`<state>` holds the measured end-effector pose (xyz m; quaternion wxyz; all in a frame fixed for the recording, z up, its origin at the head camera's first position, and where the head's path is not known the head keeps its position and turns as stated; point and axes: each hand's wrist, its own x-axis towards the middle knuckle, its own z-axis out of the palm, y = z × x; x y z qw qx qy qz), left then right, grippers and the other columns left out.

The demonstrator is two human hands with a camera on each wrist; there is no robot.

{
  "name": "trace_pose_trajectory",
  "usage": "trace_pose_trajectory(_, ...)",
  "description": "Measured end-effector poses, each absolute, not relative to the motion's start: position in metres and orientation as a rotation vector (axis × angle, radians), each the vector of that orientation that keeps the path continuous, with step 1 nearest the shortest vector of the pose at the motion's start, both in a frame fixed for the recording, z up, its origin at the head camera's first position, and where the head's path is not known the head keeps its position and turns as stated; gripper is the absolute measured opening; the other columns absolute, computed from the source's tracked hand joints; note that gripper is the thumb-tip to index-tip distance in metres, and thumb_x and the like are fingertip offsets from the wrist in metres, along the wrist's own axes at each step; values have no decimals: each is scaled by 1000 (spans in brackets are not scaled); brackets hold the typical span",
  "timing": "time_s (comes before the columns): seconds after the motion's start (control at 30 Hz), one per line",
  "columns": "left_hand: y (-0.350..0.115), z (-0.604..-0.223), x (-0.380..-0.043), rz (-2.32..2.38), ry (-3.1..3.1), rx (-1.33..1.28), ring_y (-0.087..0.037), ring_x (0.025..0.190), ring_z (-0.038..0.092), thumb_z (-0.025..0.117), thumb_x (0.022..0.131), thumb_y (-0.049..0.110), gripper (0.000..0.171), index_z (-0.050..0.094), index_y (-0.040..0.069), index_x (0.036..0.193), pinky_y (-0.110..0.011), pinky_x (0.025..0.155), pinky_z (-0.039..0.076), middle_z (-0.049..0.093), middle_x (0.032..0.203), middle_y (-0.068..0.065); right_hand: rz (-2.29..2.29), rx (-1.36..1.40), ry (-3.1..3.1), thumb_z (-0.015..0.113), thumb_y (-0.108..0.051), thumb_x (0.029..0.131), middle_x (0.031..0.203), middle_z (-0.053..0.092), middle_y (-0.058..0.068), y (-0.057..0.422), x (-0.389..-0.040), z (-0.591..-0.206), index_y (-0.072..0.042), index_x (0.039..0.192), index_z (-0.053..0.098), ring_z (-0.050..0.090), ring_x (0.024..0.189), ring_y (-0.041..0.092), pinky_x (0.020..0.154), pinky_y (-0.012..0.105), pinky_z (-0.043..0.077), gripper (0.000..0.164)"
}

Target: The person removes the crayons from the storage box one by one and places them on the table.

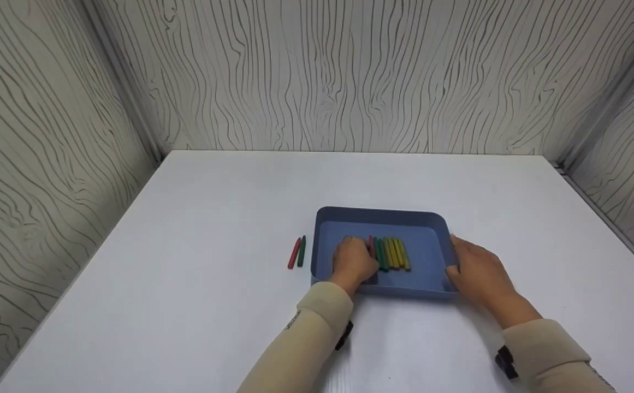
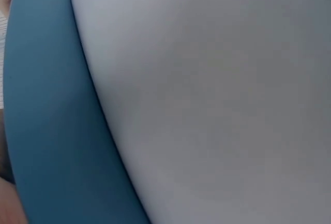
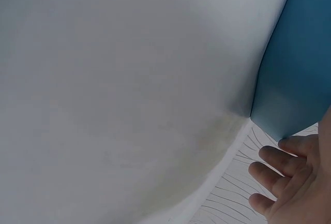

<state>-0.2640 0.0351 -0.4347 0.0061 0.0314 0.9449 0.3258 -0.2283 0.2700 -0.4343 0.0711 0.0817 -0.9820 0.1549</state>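
Observation:
A row of crayons (image 1: 394, 253) in red, green and yellow lies in a shallow blue tray (image 1: 434, 256). My left hand (image 1: 354, 259) reaches over the near wall into the tray, its fingers bent down at the left end of the row, beside a red crayon (image 1: 372, 246). Its fingertips are hidden, so I cannot tell whether it holds a crayon. With the thumb inside the rim and the fingers outside, my right hand (image 1: 480, 270) grips the tray's right wall; the right wrist view shows the fingers (image 3: 274, 175) spread along the outside, the forefinger at the tray's wall (image 3: 295, 74).
Left of the tray, a loose red crayon (image 1: 294, 253) and a green crayon (image 1: 302, 251) lie side by side on the white table (image 1: 213, 218). Walls with a wood-grain pattern (image 1: 322, 76) stand behind the table and at both sides.

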Motion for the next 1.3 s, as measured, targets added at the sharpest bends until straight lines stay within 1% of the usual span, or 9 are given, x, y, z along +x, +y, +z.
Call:
trace_pose_trajectory(0.27, 40, -431, -266, 1156, 2833, -40, -15, 67, 52, 72, 79, 9, 18, 59, 10, 68, -32, 62, 46, 55, 74, -1, 450, 243, -2959, 50, -10, 87, 137, 41, 33, 270, -230, -436, 13, 141, 32, 36, 125, 49, 102, 58, 25, 61)
trace_pose_trajectory(0.43, 43, -429, -266, 1099, 2850, -84, -15, 66, 53, 73, 79, 12, 11, 64, 7, 77, -33, 63, 47, 60, 73, -2, 458, 240, -2962, 50, -10, 88, 138, 40, 32, 271, -231, -436, 12, 141, 31, 35, 126, 49, 102, 58, 24, 61)
trace_pose_trajectory(0.6, 43, -429, -267, 1085, 2881, -87, -16, 66, 54, 74, 78, 13, 12, 67, 4, 83, -34, 62, 48, 62, 73, -3, 457, 249, -2970, 49, -11, 89, 138, 39, 33, 271, -230, -435, 13, 141, 31, 34, 126, 50, 103, 58, 23, 60)
trace_pose_trajectory(0.7, 40, -428, -267, 1079, 2896, -82, -16, 65, 53, 74, 77, 13, 12, 65, 6, 76, -35, 61, 48, 60, 71, -3, 467, 253, -2980, 48, -11, 90, 138, 38, 33, 271, -229, -434, 13, 141, 30, 33, 126, 50, 103, 59, 23, 60)
trace_pose_trajectory(0.83, 34, -428, -268, 1116, 2885, -56, -16, 62, 50, 73, 77, 10, 23, 55, 10, 62, -33, 57, 46, 55, 66, -1, 467, 251, -2978, 48, -11, 90, 138, 39, 33, 270, -228, -433, 12, 142, 30, 33, 126, 50, 103, 59, 23, 60)
trace_pose_trajectory(0.93, 30, -428, -269, 1166, 2858, -31, -16, 60, 50, 74, 76, 8, 23, 57, 9, 60, -31, 55, 45, 56, 63, 0, 460, 249, -2971, 49, -11, 89, 137, 40, 33, 270, -227, -433, 12, 142, 31, 35, 125, 50, 102, 59, 24, 60)
trace_pose_trajectory(1.1, 23, -426, -270, 1259, 2780, -19, -15, 58, 58, 75, 78, 8, 7, 71, 3, 79, -29, 55, 50, 62, 67, -3, 462, 249, -2975, 49, -11, 89, 138, 39, 33, 270, -227, -433, 12, 142, 31, 34, 125, 50, 102, 59, 24, 60)
trace_pose_trajectory(1.2, 19, -425, -272, 1300, 2752, 10, -14, 63, 61, 73, 80, 9, 18, 72, 1, 96, -30, 61, 52, 65, 74, -4, 460, 247, -2983, 49, -11, 89, 138, 39, 33, 270, -227, -433, 12, 142, 30, 34, 126, 50, 102, 59, 24, 60)
trace_pose_trajectory(1.3, 13, -422, -274, 1332, 2731, 73, -14, 68, 61, 71, 82, 8, 22, 70, 1, 103, -31, 64, 52, 66, 80, -4, 459, 244, -2988, 49, -12, 90, 138, 38, 33, 270, -228, -432, 12, 142, 30, 34, 126, 50, 102, 59, 23, 61)
